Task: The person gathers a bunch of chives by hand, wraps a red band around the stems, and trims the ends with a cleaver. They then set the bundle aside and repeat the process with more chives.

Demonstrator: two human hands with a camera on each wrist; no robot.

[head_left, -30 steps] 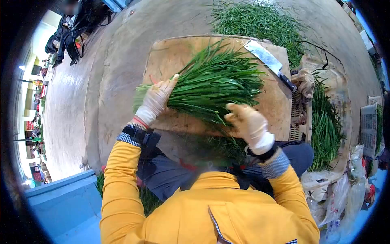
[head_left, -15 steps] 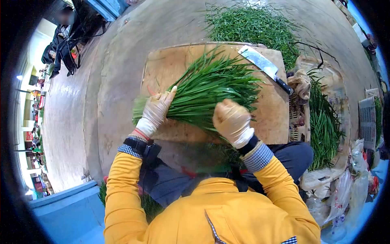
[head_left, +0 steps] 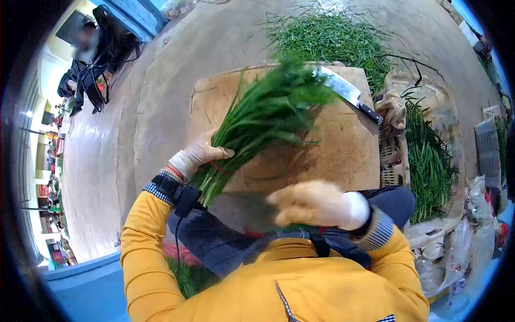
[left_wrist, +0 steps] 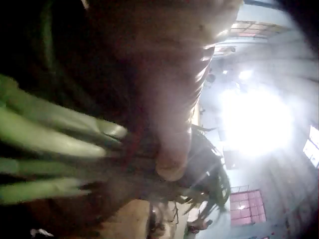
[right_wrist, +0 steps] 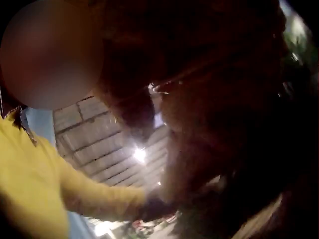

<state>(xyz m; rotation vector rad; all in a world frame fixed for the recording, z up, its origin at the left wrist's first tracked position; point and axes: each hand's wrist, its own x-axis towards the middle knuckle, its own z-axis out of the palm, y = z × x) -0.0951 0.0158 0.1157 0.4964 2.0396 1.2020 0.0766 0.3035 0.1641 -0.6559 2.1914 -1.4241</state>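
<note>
Because its long axis slants across the near-left part of the wooden board (head_left: 346, 150), the bundle of long flat green leaves (head_left: 268, 115) points its leafy tips toward the far right and its pale stem ends (head_left: 212, 189) back toward the person's lap. The leaves fan out toward the tips, where they are blurred; the stems lie close together and reach past the board's near edge. A red band (head_left: 221, 168) crosses the bundle near the stem end.

Just beside that band, the left hand (head_left: 199, 154), in a pale glove, grips the bundle with its thumb laid across the stems; the left wrist view also shows the thumb (left_wrist: 172, 157) over them. The right hand (head_left: 314, 205), also gloved and blurred by motion, is apart from the bundle, over the lap near the board's near edge. Its fingers extend toward the left and hold nothing visible.

Near the leaf tips, a cleaver (head_left: 339, 85) lies at the board's far right corner, its black handle (head_left: 370, 113) pointing near and right; whether leaves touch its blade cannot be told. Beyond the board, loose green leaves (head_left: 330, 40) are heaped on the floor (head_left: 166, 80). Right of the board, a plastic basket (head_left: 424, 232) holds more long leaves (head_left: 427, 166).
</note>
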